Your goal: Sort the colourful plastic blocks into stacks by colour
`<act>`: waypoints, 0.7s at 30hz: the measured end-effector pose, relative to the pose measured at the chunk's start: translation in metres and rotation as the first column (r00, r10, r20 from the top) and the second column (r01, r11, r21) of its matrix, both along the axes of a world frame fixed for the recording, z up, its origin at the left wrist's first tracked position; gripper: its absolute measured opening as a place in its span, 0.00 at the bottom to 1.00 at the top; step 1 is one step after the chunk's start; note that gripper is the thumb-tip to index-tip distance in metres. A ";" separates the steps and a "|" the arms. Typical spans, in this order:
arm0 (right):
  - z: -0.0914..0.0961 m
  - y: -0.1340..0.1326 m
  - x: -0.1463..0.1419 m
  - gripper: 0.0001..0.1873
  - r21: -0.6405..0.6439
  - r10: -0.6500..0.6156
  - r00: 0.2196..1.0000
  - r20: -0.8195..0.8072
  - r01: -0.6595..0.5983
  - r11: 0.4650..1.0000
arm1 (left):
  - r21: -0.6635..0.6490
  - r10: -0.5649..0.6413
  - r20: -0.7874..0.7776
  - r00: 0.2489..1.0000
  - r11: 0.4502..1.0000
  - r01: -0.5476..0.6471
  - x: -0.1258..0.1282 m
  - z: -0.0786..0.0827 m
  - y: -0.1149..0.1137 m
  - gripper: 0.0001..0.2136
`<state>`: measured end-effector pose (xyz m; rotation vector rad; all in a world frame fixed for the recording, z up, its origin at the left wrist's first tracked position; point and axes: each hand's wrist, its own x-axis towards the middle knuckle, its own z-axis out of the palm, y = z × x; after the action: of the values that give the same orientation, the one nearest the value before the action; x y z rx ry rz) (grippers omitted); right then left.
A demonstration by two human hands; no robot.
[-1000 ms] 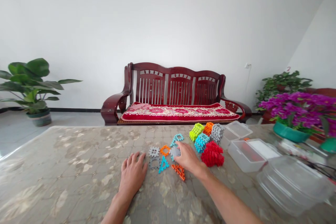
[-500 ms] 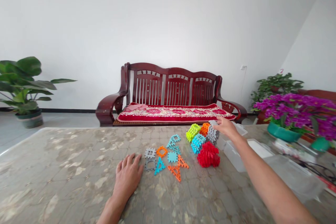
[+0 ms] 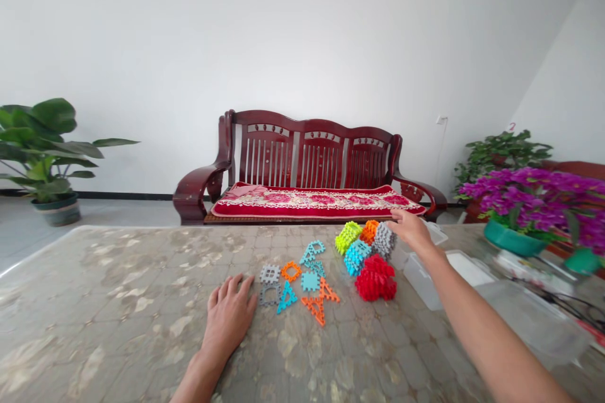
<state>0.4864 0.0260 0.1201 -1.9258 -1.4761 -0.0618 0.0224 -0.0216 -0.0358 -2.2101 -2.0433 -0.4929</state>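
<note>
My left hand rests flat on the mottled tabletop, fingers spread and empty, just left of a grey grid tile and a grey hollow square tile. Further right lie an orange ring tile, a teal triangle tile, a teal square tile and orange triangle tiles. My right hand is stretched out just past a grey tile stack, its fingers extended, with nothing visible in them. Lime, orange, blue and red stacks crowd beside it.
Clear plastic boxes stand right of the stacks, partly behind my right forearm. A larger clear container sits nearer the right edge. Beyond the table are a dark red wooden bench and potted plants.
My right hand has moved from above the flat tiles to beside the grey stack. A teal square and orange triangles now lie spread out there. My left hand has barely moved.
</note>
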 end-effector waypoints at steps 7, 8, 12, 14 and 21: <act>-0.025 -0.015 -0.114 0.18 0.005 0.369 0.927 -0.070 -0.369 0.929 | -0.017 -0.012 0.000 1.000 1.000 0.012 0.000 0.003 -0.002 0.19; -0.038 -0.014 -0.130 0.19 -0.066 0.423 0.904 -0.066 -0.427 0.902 | -0.019 -0.010 0.003 1.000 1.000 0.010 0.000 0.003 -0.001 0.19; -0.092 -0.003 -0.174 0.24 -0.345 0.516 0.855 0.048 -0.471 0.812 | -0.019 -0.004 0.018 1.000 1.000 0.005 0.000 0.002 -0.001 0.19; -0.109 0.007 -0.184 0.24 -0.385 0.504 0.860 0.081 -0.439 0.812 | -0.018 -0.005 0.027 1.000 1.000 0.006 0.000 0.002 -0.002 0.19; -0.123 0.016 -0.193 0.22 -0.423 0.476 0.867 0.148 -0.380 0.823 | 0.005 -0.006 0.040 0.999 1.000 0.006 0.000 0.001 -0.002 0.19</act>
<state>0.2931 0.0425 -0.0030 -1.8674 -2.2056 0.2167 0.0224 -0.0235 -0.0349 -2.2218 -2.0531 -0.5470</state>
